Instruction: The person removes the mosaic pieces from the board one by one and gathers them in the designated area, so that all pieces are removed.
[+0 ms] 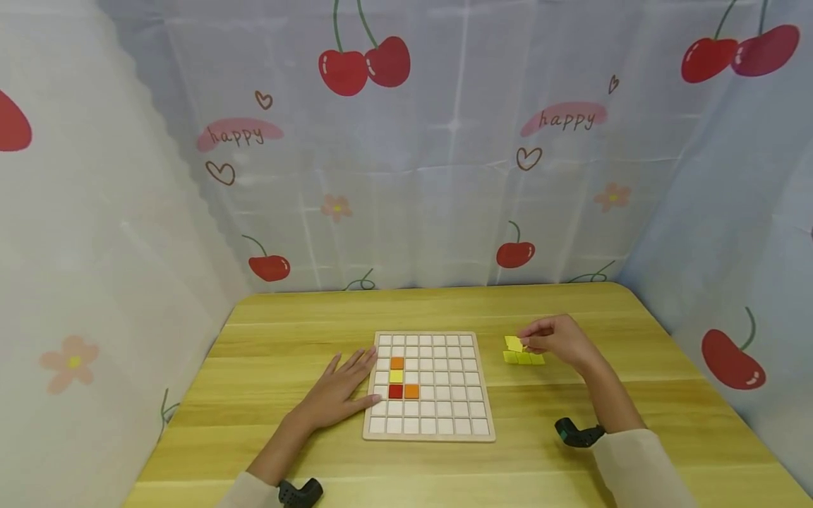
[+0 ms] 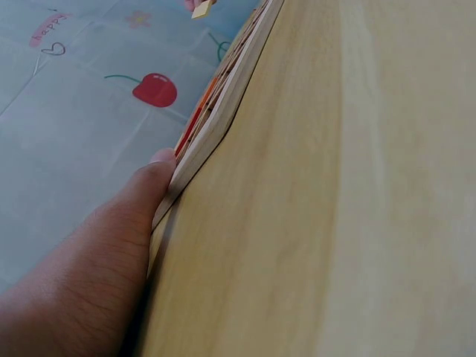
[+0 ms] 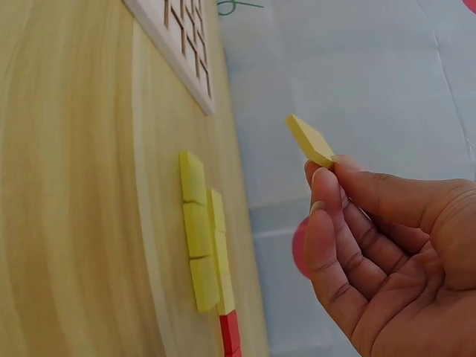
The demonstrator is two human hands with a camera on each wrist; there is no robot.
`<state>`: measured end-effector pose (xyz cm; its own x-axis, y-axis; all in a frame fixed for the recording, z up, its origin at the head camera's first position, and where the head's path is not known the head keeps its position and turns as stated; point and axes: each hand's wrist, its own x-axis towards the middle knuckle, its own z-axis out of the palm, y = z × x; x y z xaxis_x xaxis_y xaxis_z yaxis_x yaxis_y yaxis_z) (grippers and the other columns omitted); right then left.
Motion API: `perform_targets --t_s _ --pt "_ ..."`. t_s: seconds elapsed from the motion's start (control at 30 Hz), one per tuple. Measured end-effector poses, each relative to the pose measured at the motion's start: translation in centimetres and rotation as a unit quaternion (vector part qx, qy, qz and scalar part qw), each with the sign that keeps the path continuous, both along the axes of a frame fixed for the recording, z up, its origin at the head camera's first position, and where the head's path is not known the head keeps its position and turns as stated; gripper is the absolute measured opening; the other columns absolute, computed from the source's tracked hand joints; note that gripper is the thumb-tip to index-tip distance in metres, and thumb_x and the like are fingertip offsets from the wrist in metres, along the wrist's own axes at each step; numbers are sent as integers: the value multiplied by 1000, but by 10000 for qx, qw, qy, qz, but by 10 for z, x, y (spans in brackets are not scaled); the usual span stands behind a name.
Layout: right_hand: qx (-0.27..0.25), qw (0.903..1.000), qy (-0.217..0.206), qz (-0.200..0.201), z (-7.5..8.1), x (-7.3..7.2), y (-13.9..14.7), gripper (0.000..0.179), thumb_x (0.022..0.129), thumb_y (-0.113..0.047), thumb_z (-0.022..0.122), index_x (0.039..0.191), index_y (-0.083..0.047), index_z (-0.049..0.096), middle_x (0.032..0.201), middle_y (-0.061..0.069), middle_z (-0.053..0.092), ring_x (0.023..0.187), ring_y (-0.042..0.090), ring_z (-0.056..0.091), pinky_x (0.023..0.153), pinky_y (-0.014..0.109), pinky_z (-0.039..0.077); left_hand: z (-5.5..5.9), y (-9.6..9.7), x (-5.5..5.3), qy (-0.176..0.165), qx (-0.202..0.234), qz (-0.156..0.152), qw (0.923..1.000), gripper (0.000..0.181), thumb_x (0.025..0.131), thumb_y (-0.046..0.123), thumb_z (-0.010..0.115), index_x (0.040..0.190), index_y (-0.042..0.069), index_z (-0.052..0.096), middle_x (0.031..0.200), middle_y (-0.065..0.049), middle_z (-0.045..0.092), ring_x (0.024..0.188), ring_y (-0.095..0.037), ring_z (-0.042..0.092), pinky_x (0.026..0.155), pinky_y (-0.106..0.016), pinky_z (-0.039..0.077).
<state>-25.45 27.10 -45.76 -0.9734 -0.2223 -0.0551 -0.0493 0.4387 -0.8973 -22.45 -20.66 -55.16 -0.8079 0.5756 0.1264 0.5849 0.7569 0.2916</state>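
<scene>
My right hand [image 1: 562,343] pinches a yellow square tile [image 3: 311,140] between thumb and fingertips, raised off the table. Just below it lies a row of yellow tiles [image 1: 524,358]; the right wrist view shows a second yellow row [image 3: 220,242] with red tiles [image 3: 230,332] at its end. My left hand [image 1: 339,391] rests flat with spread fingers along the left edge of a wooden grid board [image 1: 431,437], thumb at its rim. On the board sit an orange tile [image 1: 396,363], a yellow tile [image 1: 396,377], a red tile [image 1: 396,391] and another orange tile [image 1: 411,391].
The wooden table [image 1: 305,317] ends at a cherry-printed curtain [image 1: 419,212] behind and at both sides. Dark wrist devices sit at the left cuff [image 1: 301,493] and right cuff [image 1: 578,432].
</scene>
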Motion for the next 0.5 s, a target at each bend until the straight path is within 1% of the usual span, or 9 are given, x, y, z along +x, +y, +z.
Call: perform_targets --t_s 0.17,0.33,0.5 --pt "84 10000 15 1 -2 5 7 22 97 -4 67 111 13 70 104 20 73 89 29 74 84 47 60 1 0 0 -34 -16 7 10000 88 99 70 40 164 17 14 170 2 13 155 -24 15 122 -60 3" --pt "135 9999 -18 -80 -3 6 14 21 97 -4 67 111 13 70 104 19 73 92 35 73 84 48 60 2 0 0 16 -12 -10 10000 88 99 70 40 164 15 15 169 0 15 155 -25 16 122 -62 6" --pt "37 9999 -49 -85 -4 5 21 23 97 -2 66 112 15 69 104 21 73 91 36 73 84 48 59 3 0 1 10 -36 -20 10000 88 99 70 40 164 15 15 169 -1 15 155 -24 15 121 -63 7"
